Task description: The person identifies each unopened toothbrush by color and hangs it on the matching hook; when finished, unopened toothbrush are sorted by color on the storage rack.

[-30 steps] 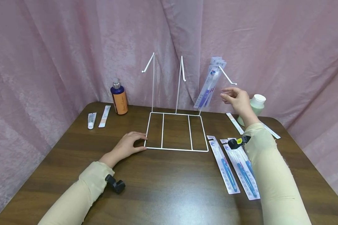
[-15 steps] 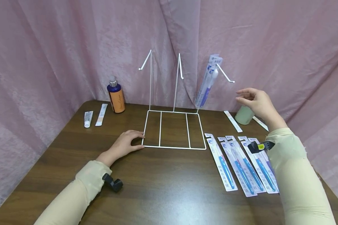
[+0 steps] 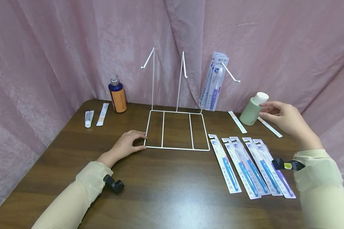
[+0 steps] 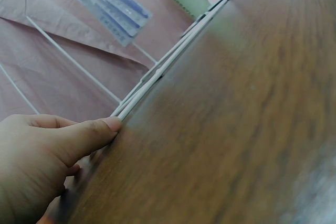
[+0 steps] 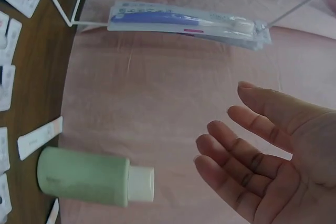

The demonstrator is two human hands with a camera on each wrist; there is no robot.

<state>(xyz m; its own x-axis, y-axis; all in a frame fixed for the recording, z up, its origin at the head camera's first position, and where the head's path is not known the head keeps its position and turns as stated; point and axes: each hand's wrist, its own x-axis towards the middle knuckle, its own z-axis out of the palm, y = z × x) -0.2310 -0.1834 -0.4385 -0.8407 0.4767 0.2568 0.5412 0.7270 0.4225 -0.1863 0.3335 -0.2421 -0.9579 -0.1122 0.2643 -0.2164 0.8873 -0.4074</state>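
A white wire display rack (image 3: pixel 177 148) with three hooked uprights stands mid-table. My left hand (image 3: pixel 127 143) holds its front left corner; in the left wrist view the thumb (image 4: pixel 102 129) lies against the wire. Several packaged toothbrushes (image 3: pixel 215 82) hang together on the right hook. My right hand (image 3: pixel 286 119) is in the air at the right, fingers loosely bent around nothing. It overlaps a green bottle (image 3: pixel 250 111) in the head view, but the right wrist view shows a gap between them. Below it, several more packaged toothbrushes (image 3: pixel 228 168) lie in a fanned row.
An orange-labelled blue bottle (image 3: pixel 118 98), a small tube (image 3: pixel 89 118) and a slim white packet (image 3: pixel 102 114) sit at the back left. Two similar packets, one left (image 3: pixel 237 122) and one right (image 3: pixel 270 127), flank the green bottle. A pink curtain (image 3: pixel 103 38) hangs behind the table.
My right hand has moved away from the right hook, to the right and down. The hanging toothbrushes have swung to a more upright position. My left hand stays at the rack corner.
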